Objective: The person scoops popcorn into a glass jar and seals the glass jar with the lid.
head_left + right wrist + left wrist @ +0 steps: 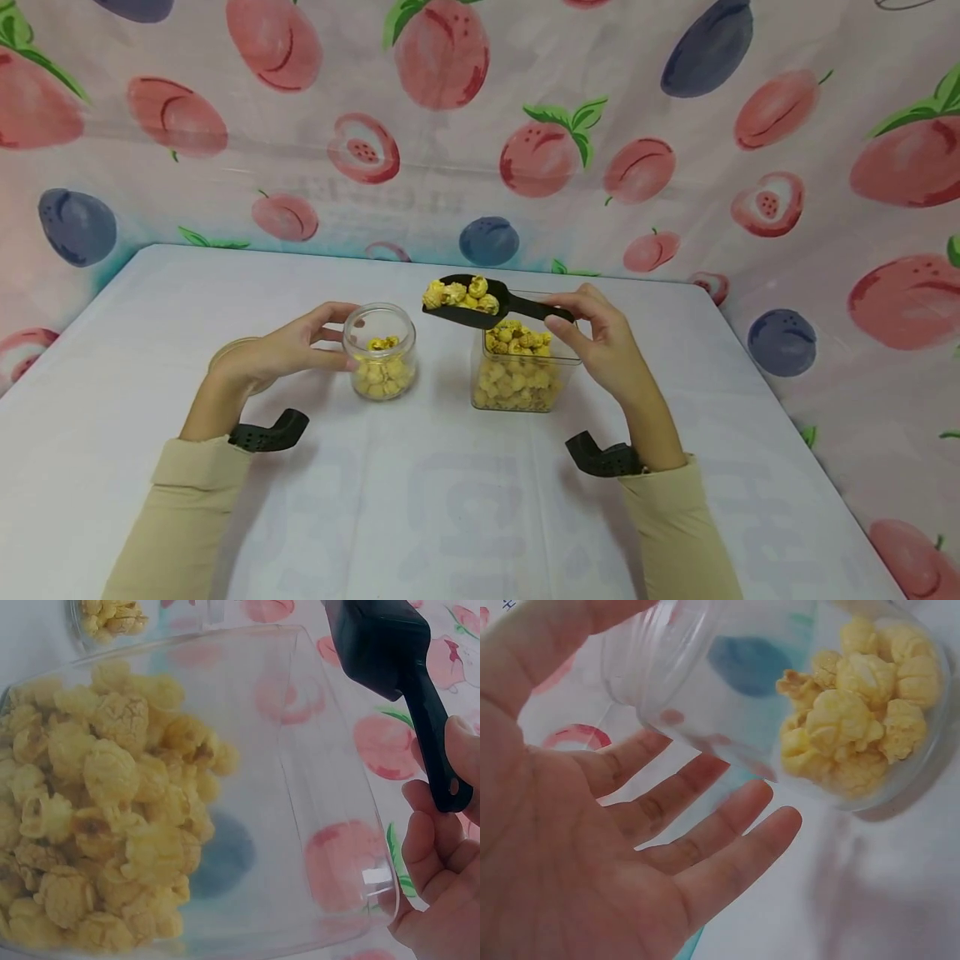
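In the head view, my left hand is at the left side of a round glass jar with yellow popcorn in its bottom. In the left wrist view its fingers are spread and mostly straight, fingertips right at the jar's wall. My right hand pinches the handle of a black scoop between thumb and fingers. Several popcorn pieces lie in the scoop, which is held above and between the jar and a clear square container. That container holds a larger heap of popcorn.
A round, pale-rimmed object lies behind my left wrist, mostly hidden. White cloth covers the table. Beyond its back edge hangs a fruit-print curtain. Each wrist carries a black mount.
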{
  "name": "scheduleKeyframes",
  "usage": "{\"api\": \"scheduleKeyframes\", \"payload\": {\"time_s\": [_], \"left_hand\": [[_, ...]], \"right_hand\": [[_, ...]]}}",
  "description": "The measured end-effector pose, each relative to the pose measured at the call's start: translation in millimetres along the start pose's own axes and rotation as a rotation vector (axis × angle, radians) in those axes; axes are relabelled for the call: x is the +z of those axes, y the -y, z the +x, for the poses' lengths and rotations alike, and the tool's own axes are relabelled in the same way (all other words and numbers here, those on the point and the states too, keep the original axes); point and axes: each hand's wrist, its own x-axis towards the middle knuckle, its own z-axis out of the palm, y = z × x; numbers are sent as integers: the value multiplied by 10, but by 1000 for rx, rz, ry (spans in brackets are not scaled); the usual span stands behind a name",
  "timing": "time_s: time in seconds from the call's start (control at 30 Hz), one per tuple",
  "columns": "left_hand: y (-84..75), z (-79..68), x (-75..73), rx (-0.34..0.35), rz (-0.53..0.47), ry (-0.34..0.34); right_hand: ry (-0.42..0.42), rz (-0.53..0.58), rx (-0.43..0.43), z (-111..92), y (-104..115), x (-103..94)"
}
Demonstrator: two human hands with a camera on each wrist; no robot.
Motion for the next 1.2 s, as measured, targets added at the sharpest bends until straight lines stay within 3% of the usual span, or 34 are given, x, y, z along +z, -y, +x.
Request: {"api": "scheduleKeyframes", "payload": {"time_s": [0.27, 0.77, 1.2], "left_hand": [[44, 37, 26, 43, 23, -25], [42, 40, 40, 40, 7, -32], [46, 33, 32, 37, 2, -21]], "right_hand": [[-1, -26, -14, 2, 3, 67], [-6, -164, -14, -4, 60, 287], [-31, -379, -112, 9, 134, 503]]}}
